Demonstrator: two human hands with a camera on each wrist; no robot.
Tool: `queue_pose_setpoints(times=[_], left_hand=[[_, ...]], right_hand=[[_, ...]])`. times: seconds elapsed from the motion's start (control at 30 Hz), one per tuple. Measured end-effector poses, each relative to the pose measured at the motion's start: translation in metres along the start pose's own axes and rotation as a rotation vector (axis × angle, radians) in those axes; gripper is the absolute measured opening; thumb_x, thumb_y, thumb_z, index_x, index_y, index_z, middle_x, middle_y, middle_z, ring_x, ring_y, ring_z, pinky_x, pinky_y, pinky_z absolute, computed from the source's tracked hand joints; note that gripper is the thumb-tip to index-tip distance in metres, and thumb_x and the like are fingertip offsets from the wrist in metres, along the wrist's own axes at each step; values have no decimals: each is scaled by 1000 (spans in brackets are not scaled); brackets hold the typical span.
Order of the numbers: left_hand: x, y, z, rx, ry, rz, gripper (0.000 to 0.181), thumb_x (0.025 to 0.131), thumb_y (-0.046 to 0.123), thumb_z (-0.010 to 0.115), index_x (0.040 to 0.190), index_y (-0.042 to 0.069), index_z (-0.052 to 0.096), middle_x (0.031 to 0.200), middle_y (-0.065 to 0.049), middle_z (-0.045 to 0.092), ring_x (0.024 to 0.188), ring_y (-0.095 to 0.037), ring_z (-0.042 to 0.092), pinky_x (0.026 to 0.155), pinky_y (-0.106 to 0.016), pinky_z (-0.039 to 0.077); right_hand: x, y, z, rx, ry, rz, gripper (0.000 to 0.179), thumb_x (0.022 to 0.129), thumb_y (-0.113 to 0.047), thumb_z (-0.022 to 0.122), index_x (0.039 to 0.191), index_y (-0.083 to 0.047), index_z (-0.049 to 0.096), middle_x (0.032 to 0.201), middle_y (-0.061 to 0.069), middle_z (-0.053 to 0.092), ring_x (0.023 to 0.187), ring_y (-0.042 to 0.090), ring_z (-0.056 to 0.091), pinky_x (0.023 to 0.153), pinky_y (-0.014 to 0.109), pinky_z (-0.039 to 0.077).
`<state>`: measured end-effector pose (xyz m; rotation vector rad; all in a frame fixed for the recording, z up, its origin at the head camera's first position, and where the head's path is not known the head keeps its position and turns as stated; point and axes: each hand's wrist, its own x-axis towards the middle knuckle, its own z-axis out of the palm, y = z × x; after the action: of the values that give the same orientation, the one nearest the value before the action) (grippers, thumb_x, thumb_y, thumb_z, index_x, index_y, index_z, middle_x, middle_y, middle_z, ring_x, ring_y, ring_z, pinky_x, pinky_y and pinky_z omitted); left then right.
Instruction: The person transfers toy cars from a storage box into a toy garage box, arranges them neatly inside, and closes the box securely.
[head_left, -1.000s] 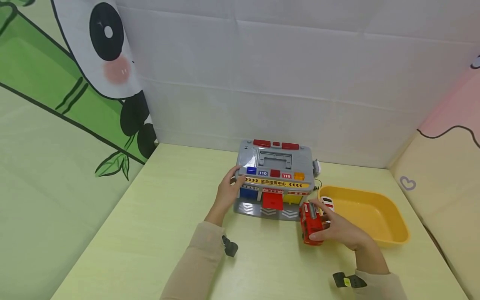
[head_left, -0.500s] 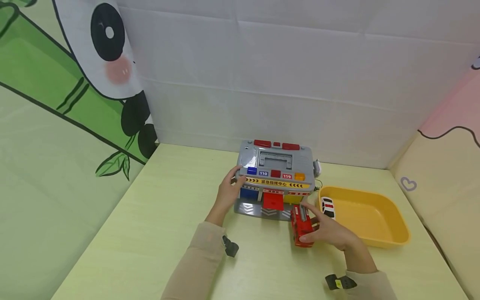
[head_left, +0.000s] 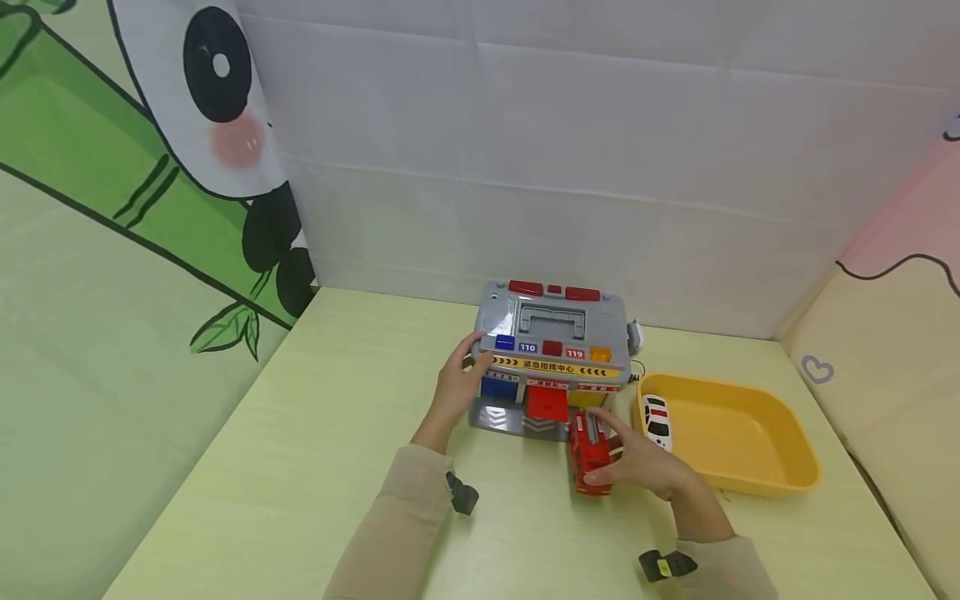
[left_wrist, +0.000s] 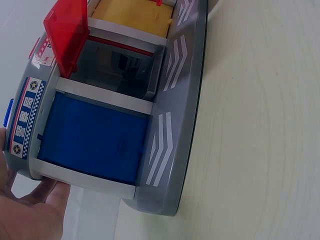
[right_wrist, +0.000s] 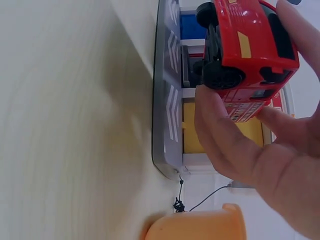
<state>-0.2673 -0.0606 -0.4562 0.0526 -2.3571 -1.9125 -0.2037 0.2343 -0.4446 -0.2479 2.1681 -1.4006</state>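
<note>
A grey toy rescue station (head_left: 551,333) stands near the back wall, its red middle door (head_left: 547,403) swung up. The blue door (left_wrist: 94,139) and yellow door (right_wrist: 250,131) on either side are down. At the station's left roof corner, my left hand (head_left: 455,387) grips with thumb and fingers. My right hand (head_left: 641,458) holds a red toy fire truck (head_left: 588,454) by its sides, just in front of the station's grey ramp (left_wrist: 172,107). In the right wrist view the truck's black wheels (right_wrist: 224,75) show above the table, raised off it.
To the right sits a yellow tray (head_left: 738,433) with a white toy car (head_left: 657,421) at its left end. A thin black cord (right_wrist: 179,204) with a knot hangs at the station's right side. White cloth (head_left: 600,167) covers the back wall.
My right hand has carried the fire truck leftward, from beside the tray to in front of the station's ramp. The white car has come into fuller view. My left hand stays on the station.
</note>
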Motion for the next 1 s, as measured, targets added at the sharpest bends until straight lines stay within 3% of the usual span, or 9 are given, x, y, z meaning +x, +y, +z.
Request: queue_pose_setpoints(times=[0.2,0.53,1.0], left_hand=[[1,-1,0,-5,-1,-8,45,99,33,57,142,25,49,143,-6,48,126,-31,48,97,-53,44],[2,-3,1,-6,-4,-4,45,99,34,57,142,25,48,142,-7,49,126,-31,48,97,-53,43],[2,-2,0,4,4,-11,45,98,34,58,142,26,49,140,-7,51,124,-30,50,96,-52,44]], right_hand=[[7,-1,6,7,25,6,100,76,-11,84,153,-14,21,121,25,44,101,34,53,80,41,53],[17,1,17,13,77,17,101,75,-10,85,154,-17,23,125,23,45,110,36,47,82,43,52],[31,-3,30,38,86,-4,103,74,-11,86,154,-12,22,124,21,48,110,35,47,86,44,51]])
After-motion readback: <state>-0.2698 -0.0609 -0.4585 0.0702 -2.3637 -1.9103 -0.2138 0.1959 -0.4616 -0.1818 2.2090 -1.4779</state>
